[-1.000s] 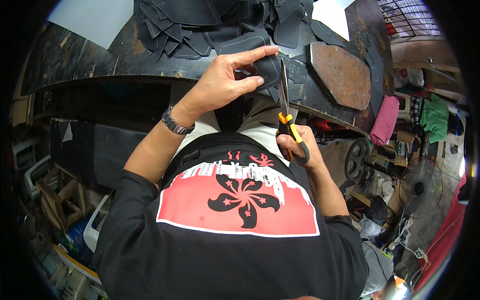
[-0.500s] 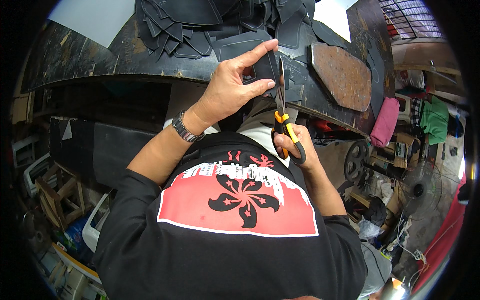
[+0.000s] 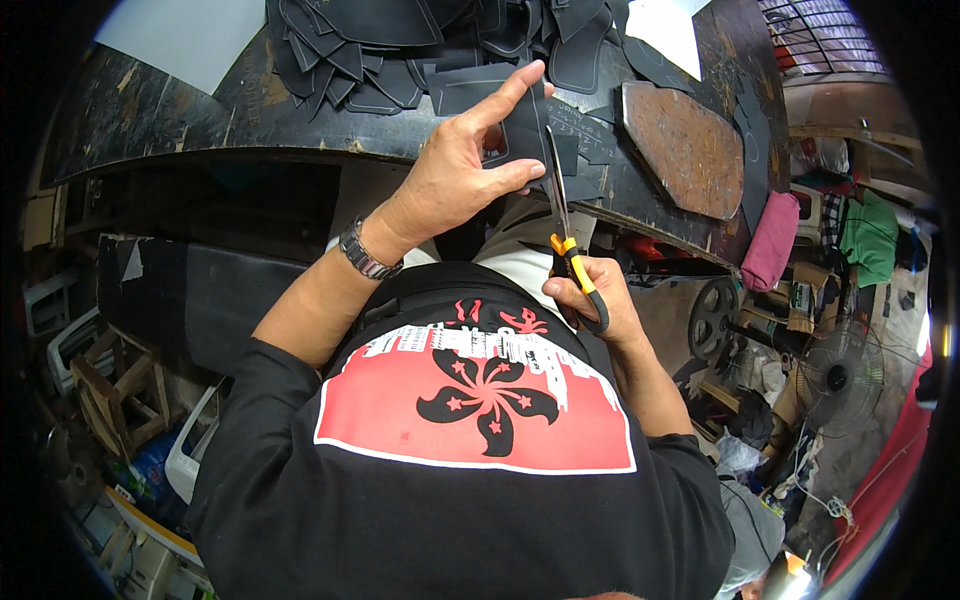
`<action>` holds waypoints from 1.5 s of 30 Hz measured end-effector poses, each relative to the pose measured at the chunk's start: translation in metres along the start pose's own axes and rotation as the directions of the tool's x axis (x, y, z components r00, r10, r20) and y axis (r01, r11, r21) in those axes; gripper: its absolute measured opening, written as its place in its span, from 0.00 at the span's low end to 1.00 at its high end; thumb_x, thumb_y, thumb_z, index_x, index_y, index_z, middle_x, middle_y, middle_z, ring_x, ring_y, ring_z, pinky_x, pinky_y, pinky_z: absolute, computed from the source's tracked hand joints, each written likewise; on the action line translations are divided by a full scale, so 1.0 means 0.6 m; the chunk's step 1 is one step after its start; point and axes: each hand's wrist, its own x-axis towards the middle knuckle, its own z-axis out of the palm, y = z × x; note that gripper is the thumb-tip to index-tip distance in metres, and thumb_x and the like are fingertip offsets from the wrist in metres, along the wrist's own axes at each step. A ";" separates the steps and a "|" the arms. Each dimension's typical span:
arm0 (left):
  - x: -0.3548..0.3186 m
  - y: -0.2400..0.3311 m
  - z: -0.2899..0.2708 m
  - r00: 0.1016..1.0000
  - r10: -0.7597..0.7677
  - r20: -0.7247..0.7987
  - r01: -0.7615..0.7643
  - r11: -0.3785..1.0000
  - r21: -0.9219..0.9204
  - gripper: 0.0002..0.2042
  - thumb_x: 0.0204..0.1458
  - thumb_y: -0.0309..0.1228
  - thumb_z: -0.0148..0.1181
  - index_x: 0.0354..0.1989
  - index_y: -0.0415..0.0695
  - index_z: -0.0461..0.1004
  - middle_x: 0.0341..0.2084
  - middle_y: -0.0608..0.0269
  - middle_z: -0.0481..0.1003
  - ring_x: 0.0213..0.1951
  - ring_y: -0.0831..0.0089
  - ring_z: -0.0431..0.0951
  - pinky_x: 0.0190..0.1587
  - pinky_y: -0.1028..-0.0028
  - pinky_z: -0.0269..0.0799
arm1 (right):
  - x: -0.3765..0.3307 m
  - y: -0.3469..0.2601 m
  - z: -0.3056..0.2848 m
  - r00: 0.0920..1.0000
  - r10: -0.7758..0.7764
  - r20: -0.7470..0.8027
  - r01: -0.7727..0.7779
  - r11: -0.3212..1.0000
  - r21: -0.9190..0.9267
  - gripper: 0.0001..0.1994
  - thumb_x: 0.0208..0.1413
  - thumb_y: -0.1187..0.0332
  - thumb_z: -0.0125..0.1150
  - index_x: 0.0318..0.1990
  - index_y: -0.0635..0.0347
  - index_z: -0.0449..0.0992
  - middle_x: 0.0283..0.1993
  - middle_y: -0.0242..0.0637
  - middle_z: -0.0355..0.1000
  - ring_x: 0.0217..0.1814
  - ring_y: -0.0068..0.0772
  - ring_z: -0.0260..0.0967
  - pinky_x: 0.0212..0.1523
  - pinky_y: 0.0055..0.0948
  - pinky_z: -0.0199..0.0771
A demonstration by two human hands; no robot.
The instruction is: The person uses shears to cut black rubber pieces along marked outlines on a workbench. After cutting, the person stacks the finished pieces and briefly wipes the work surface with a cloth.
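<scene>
My left hand [image 3: 462,160] grips a flat black sheet piece [image 3: 520,140] marked with pale outlines, thumb on its near face and index finger stretched along its top. My right hand [image 3: 600,298] is wrapped around the yellow-and-black handles of a pair of scissors [image 3: 560,190]. The blades point up and away from me, close along the piece's right edge; whether they touch it I cannot tell. Beyond my hands, a heap of similar black cut pieces [image 3: 360,60] lies on the dark worn table [image 3: 190,125].
A brown angular board [image 3: 685,150] lies on the table's right side. White sheets [image 3: 665,35] rest at the back. Off the table's right corner hang a pink bundle [image 3: 770,243] and a green cloth [image 3: 868,240]. A black wheel [image 3: 714,318] and a fan [image 3: 838,375] stand below right.
The scissor blades have tilted slightly left, and their handles look closer together. My left hand and the black piece have shifted slightly.
</scene>
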 end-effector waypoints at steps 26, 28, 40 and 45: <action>-0.013 -0.024 0.016 0.991 -0.006 -0.135 -0.005 0.997 -0.082 0.30 0.52 0.17 0.62 0.66 0.42 0.63 0.55 0.62 0.72 0.44 0.82 0.74 0.49 0.81 0.74 | 0.012 -0.006 0.016 0.999 0.001 -0.054 0.004 0.994 0.105 0.15 0.57 0.61 0.65 0.24 0.61 0.72 0.14 0.28 0.65 0.11 0.17 0.58 0.13 0.18 0.55; -0.014 -0.026 0.015 0.984 0.047 -0.170 -0.053 0.998 -0.029 0.29 0.52 0.18 0.63 0.64 0.41 0.66 0.52 0.63 0.74 0.42 0.83 0.73 0.47 0.82 0.74 | 0.012 -0.005 0.018 0.998 -0.021 -0.055 0.026 0.995 0.099 0.16 0.56 0.60 0.65 0.24 0.61 0.72 0.14 0.29 0.65 0.12 0.17 0.59 0.13 0.18 0.55; -0.031 -0.022 0.034 0.989 -0.017 -0.146 0.016 1.000 -0.005 0.28 0.52 0.18 0.64 0.64 0.40 0.67 0.35 0.69 0.74 0.35 0.87 0.71 0.40 0.86 0.71 | 0.037 -0.002 0.008 0.994 -0.097 -0.056 0.104 0.982 0.158 0.16 0.57 0.57 0.65 0.28 0.62 0.72 0.20 0.30 0.68 0.18 0.18 0.64 0.19 0.17 0.61; -0.029 -0.021 0.030 0.989 -0.051 -0.137 0.049 0.999 -0.013 0.28 0.52 0.19 0.64 0.64 0.41 0.67 0.34 0.71 0.73 0.35 0.87 0.70 0.40 0.86 0.70 | 0.032 -0.002 0.016 0.993 -0.099 -0.067 0.106 0.988 0.112 0.17 0.58 0.58 0.64 0.25 0.60 0.71 0.17 0.30 0.66 0.14 0.17 0.60 0.15 0.17 0.57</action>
